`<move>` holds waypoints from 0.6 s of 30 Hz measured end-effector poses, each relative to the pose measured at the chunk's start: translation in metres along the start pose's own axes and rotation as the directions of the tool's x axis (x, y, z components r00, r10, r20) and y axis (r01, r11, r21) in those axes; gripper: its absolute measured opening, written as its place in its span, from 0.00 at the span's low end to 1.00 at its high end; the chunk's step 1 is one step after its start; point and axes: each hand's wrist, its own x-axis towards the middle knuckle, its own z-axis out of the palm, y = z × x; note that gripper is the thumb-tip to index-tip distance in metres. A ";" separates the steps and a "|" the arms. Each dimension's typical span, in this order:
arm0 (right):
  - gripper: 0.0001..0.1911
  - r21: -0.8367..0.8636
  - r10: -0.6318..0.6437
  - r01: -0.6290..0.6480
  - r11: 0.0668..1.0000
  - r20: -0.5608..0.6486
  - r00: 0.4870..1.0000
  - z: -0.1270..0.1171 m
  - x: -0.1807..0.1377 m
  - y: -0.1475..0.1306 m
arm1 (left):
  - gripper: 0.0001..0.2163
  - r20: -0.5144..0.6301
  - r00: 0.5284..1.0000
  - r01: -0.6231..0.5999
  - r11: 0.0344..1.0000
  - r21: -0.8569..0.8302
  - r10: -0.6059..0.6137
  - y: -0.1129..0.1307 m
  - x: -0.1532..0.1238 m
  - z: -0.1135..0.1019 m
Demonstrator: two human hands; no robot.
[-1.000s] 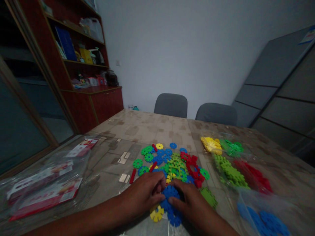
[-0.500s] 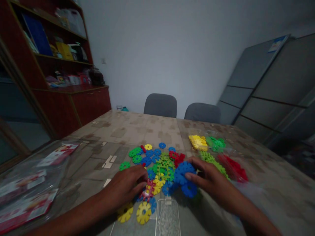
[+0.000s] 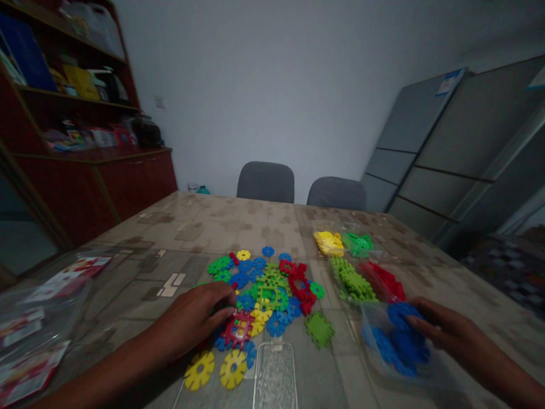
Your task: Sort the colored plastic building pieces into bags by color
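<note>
My right hand [image 3: 447, 332] is at the right, thumb and fingers closed on blue notched discs [image 3: 402, 315] at the rim of a clear plastic box [image 3: 370, 349]. More blue discs lie inside this box. My left hand [image 3: 200, 312] rests on the table at the left edge of a loose pile, its fingers loosely curled and the thumb apart from them. Just right of its thumb lies a red square frame piece [image 3: 237, 329]. Two yellow notched discs [image 3: 233, 369] are below it. The pile also has green discs [image 3: 219, 265], blue discs and red pieces [image 3: 301, 284].
Clear compartments with yellow pieces [image 3: 328, 243], green pieces [image 3: 357, 244], light-green squares [image 3: 352, 279] and red pieces [image 3: 388, 281] stand at the right. A light-green square piece [image 3: 320, 329] lies apart. Plastic packaging [image 3: 51, 318] is at the left. Two grey chairs [image 3: 266, 182] stand behind the table.
My right hand has carried the blue discs from beside the pile rightward to the clear box. The light-green square and red pieces behind it now show. My left hand stays by the red frame piece.
</note>
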 end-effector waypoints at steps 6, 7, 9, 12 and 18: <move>0.22 -0.092 -0.037 0.021 0.996 -0.181 0.983 0.011 0.001 -0.017 | 0.09 -0.046 0.999 0.002 1.000 0.031 0.000 -0.009 0.003 -0.015; 0.21 -0.098 -0.056 0.038 0.994 -0.181 0.982 0.017 0.001 -0.027 | 0.08 -0.043 0.999 0.000 0.999 0.033 0.002 -0.011 0.004 -0.018; 0.20 -0.103 -0.126 0.113 0.988 -0.137 0.982 0.037 -0.001 -0.051 | 0.07 -0.025 1.000 -0.014 0.999 0.033 0.015 -0.014 0.003 -0.024; 0.17 -0.131 -0.299 0.298 0.946 0.014 0.954 0.082 -0.006 -0.079 | 0.08 0.018 0.999 -0.050 0.998 0.040 0.050 -0.017 0.002 -0.031; 0.28 -0.241 -0.411 0.459 0.855 0.224 0.884 0.140 -0.008 -0.068 | 0.10 0.088 0.983 -0.161 0.987 -0.015 0.162 -0.020 -0.001 -0.030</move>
